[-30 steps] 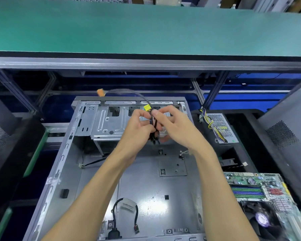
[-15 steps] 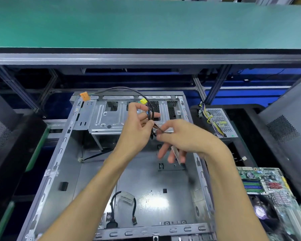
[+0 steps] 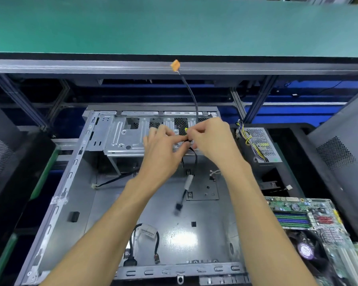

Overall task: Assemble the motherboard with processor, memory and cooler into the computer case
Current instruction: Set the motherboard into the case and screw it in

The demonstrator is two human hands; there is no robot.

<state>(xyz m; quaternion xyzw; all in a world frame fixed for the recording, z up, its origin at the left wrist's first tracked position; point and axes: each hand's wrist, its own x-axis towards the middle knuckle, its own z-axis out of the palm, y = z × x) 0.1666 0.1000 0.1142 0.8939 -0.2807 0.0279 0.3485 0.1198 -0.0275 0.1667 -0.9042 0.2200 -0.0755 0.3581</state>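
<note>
An open grey computer case (image 3: pixel 74 172) lies flat in front of me, its floor bare. Above its drive cage both hands pinch a bundle of black case cables (image 3: pixel 194 159). My left hand (image 3: pixel 163 147) grips the bundle from the left; my right hand (image 3: pixel 211 139) holds it at a small yellow connector (image 3: pixel 186 130). One cable arcs upward and ends in an orange connector (image 3: pixel 175 65). Another strand hangs down with a black plug (image 3: pixel 178 207) over the case floor. The motherboard (image 3: pixel 310 219) with memory and fan cooler (image 3: pixel 306 249) lies at the lower right, outside the case.
A power supply (image 3: pixel 260 145) with yellow and black wires sits right of the case. A short black cable loop (image 3: pixel 145 242) lies on the case floor near the front. Dark case panels (image 3: pixel 339 153) stand at both sides. A green conveyor belt (image 3: pixel 174 23) runs across the back.
The orange-ended cable has swung from the left of the case up above the middle. My right hand has risen back to the bundle at the yellow connector, and a plug now dangles below.
</note>
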